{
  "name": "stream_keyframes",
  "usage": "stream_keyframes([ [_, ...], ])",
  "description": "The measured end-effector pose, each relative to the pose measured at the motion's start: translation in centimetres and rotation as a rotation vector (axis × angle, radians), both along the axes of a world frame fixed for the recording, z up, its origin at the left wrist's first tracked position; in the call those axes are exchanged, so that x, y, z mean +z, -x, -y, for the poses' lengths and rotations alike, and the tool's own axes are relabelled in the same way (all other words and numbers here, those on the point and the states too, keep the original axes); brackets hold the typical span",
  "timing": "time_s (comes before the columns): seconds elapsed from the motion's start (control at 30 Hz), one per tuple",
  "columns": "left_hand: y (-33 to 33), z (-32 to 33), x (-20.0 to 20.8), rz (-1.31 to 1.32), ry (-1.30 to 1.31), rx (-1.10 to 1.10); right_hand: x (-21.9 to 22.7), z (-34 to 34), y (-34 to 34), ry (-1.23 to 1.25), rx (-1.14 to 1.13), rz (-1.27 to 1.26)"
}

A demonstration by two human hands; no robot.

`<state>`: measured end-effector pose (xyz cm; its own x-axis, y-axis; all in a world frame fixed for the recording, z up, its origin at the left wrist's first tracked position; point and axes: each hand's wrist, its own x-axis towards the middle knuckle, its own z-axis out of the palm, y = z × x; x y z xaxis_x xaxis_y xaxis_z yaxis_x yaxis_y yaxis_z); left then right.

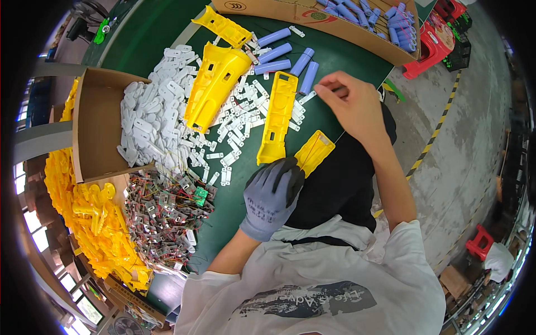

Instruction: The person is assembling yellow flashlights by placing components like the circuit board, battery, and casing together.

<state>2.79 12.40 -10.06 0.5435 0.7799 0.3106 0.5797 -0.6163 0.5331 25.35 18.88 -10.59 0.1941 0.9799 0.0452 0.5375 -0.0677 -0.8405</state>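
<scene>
My left hand [272, 196], in a grey glove with dark fingertips, is closed on the lower end of a small yellow plastic shell [316, 152]. A thin reddish wire lies along that shell. Bare and raised over the table edge, my right hand [353, 106] has its fingers curled and the thumb near the index finger; whatever they may pinch is too small to make out. Beside its fingertips are a blue cylindrical battery cell [309, 78] and a small white plastic piece [307, 97]. A long yellow shell [277, 114], hollow side up, lies just beyond my left hand.
More yellow shells [216, 84] lie farther off among scattered white pieces [234, 125]. A tipped carton [100, 125] spills white covers [159, 106] at left, above wired circuit parts [164, 218] and a yellow heap [103, 223]. Another carton [268, 8] at the back holds blue cells.
</scene>
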Motion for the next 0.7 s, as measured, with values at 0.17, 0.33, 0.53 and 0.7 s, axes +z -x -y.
stream_keyframes([
  [0.17, 1.3, -1.5, 0.3, -0.232, 0.019, -0.146, -0.9, -0.5, 1.5, -0.115, -0.002, 0.265],
  [0.33, 1.6, -2.1, 1.1, -0.163, 0.114, 0.005, -1.3, 0.2, 2.0, -0.117, -0.098, 0.295],
  [0.53, 1.6, -1.5, 0.8, -0.168, -0.010, 0.166, -2.0, 1.0, 1.9, -0.282, -0.171, 0.569],
  [0.7, 1.9, -1.8, -1.1, -0.046, -0.026, 0.129, -2.3, 0.7, 2.6, -0.304, -0.222, 0.185],
])
